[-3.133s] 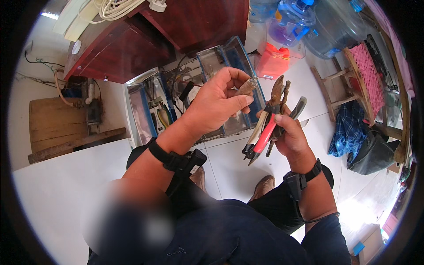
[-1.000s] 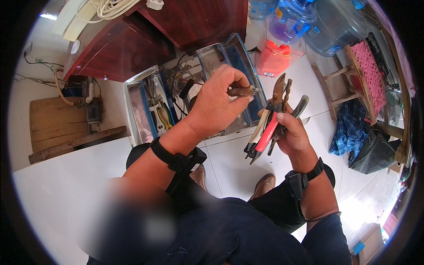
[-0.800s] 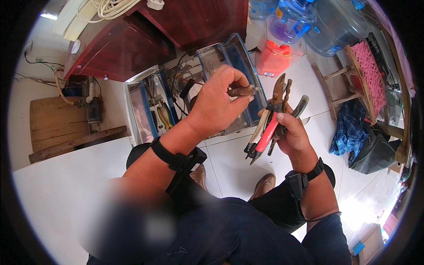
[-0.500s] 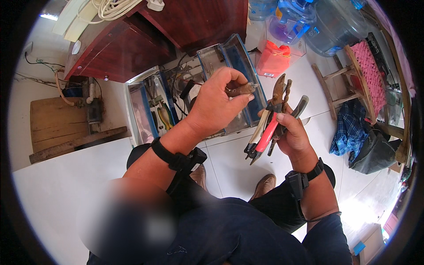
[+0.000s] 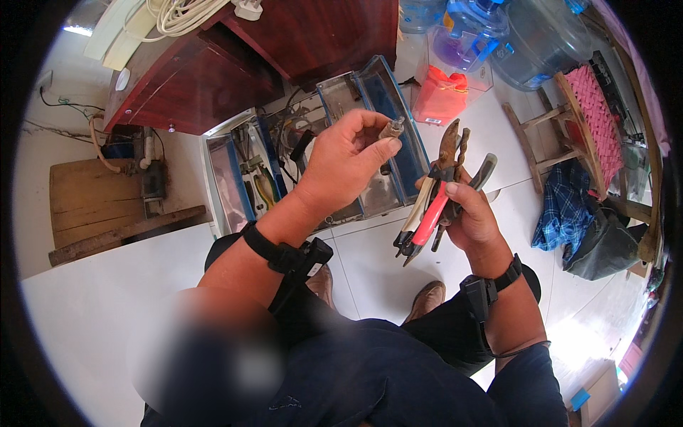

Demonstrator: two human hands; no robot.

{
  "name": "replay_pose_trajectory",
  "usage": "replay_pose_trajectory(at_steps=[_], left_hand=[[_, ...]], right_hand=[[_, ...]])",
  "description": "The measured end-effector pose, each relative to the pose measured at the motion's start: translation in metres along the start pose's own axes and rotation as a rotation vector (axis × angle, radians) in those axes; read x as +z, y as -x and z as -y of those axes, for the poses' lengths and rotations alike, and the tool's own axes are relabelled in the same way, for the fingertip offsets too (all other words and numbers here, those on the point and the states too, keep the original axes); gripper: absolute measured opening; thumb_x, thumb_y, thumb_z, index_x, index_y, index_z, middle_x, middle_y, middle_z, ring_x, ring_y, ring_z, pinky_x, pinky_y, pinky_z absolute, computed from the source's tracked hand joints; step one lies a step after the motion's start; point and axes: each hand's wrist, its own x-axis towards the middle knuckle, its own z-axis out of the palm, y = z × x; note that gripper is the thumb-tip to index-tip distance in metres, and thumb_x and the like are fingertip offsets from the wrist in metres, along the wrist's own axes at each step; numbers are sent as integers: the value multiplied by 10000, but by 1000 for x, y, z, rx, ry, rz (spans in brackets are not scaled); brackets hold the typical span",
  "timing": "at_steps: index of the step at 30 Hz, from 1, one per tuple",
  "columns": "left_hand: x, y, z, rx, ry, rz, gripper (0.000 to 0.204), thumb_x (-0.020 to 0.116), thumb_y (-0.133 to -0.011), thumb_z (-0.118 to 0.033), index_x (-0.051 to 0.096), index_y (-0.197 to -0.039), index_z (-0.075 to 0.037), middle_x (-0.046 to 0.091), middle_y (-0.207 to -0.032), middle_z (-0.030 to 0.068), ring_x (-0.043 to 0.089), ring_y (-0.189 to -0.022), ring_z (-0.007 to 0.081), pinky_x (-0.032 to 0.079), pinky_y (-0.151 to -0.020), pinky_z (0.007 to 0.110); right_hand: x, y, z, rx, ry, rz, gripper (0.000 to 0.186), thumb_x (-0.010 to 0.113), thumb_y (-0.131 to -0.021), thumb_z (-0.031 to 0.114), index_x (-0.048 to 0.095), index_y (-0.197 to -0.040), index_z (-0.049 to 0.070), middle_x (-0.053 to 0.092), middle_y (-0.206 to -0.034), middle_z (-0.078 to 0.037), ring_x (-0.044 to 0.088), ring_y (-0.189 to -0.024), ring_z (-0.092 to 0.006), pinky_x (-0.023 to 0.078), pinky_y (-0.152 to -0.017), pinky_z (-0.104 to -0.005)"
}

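Beside a dark-red cabinet [image 5: 206,82], an open toolbox [image 5: 408,162] is partly hidden by the left hand [image 5: 340,164], pinching a small brown piece [image 5: 392,130] above it. The right hand [image 5: 471,224] clutches red-handled pliers [image 5: 430,222], a twist bit [image 5: 464,142] and indistinct tools; beyond, a cut-off water bottle [image 5: 544,43] and pink-woven stool [image 5: 592,121].

Both forearms [image 5: 514,313] reach forward, left fingers [image 5: 371,119] pinched, right fingers [image 5: 464,196] seemingly curled, partly hidden.

Toolbox [image 5: 407,171] before cabinet [image 5: 320,35], pliers [image 5: 432,222] to its right; stool [image 5: 596,128] farther right, water bottles [image 5: 544,46] behind stool
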Motion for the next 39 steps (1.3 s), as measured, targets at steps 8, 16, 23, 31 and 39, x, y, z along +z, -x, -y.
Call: replay_pose_trajectory(at_steps=[8, 16, 23, 31, 39], left_hand=[[-3, -1, 4, -27, 152, 31, 261, 553, -954, -91, 512, -1175, 42, 624, -1052, 91, 624, -972, 164, 505, -877, 295], [-4, -3, 4, -38, 171, 45, 268, 492, -991, -158, 529, -1190, 18, 651, -1027, 102, 630, -978, 179, 496, -842, 303], [-6, -5, 1, -178, 378, 34, 321, 418, -1020, -239, 537, -1222, -20, 652, -1089, 128, 644, -967, 223, 485, -838, 331], [-7, -4, 0, -241, 522, 35, 324, 414, -1018, -264, 539, -1219, -43, 653, -1107, 120, 645, -973, 215, 474, -824, 328], [-6, -4, -3, -289, 629, 39, 324, 403, -1017, -252, 529, -1230, -43, 639, -1149, 143, 644, -991, 229, 473, -850, 343]], right_hand=[[-1, 0, 2, -3, -8, 47, 638, 645, -780, 352, 422, -1277, 20, 631, -1055, -149, 641, -877, -190, 529, -685, -284], [-3, -2, -2, -17, -28, 45, 639, 650, -776, 348, 423, -1274, 17, 631, -1055, -153, 640, -894, -202, 539, -735, -307], [-5, -2, -3, -18, -21, 39, 635, 649, -779, 353, 428, -1278, 27, 638, -1053, -140, 643, -879, -184, 524, -679, -274], [-1, 1, 0, -17, 12, 23, 631, 638, -786, 371, 433, -1279, 35, 645, -1040, -123, 638, -822, -150, 458, -565, -224], [-2, 2, 1, -25, 6, 36, 626, 634, -789, 363, 432, -1283, 35, 644, -1043, -125, 641, -830, -153, 465, -572, -224]])
